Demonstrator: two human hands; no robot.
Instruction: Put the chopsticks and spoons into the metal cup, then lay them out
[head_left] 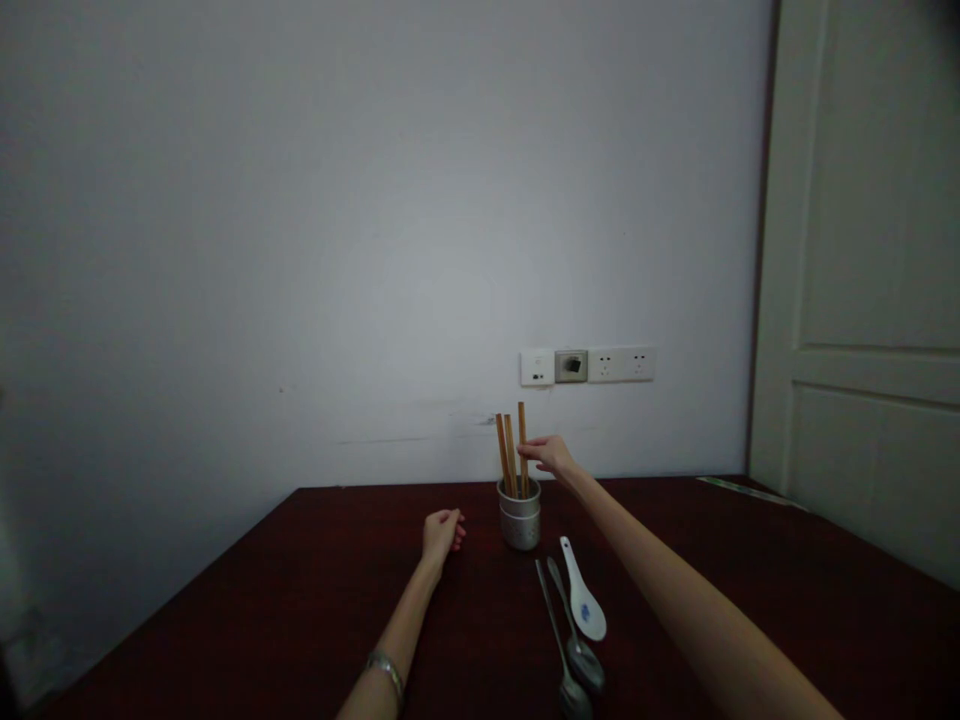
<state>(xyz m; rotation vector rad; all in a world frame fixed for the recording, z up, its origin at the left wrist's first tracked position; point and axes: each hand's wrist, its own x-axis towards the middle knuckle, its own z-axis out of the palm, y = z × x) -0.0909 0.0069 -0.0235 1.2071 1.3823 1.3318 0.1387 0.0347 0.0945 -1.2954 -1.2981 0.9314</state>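
My right hand (546, 453) pinches a wooden chopstick (522, 425) near its upper part. This chopstick stands upright, its lower end inside a grey metal cup (520, 528) with a perforated lower part. Two more chopsticks (505, 450) lean to the left in the same cup; their bottoms are hidden by its wall. To the left of the cup, my left hand (442, 533) rests on the table with its fingers curled in, and nothing shows in it. In front of the cup lie a white ceramic spoon (585, 605) with a blue mark and two metal spoons (584, 662), (574, 697).
The dark red table (300, 600) meets a pale wall (375, 250) at its back edge. Wall sockets (621, 365) sit above the cup, to its right. A thin greenish strip (750, 492) lies at the back right, near a whitish door (862, 300).
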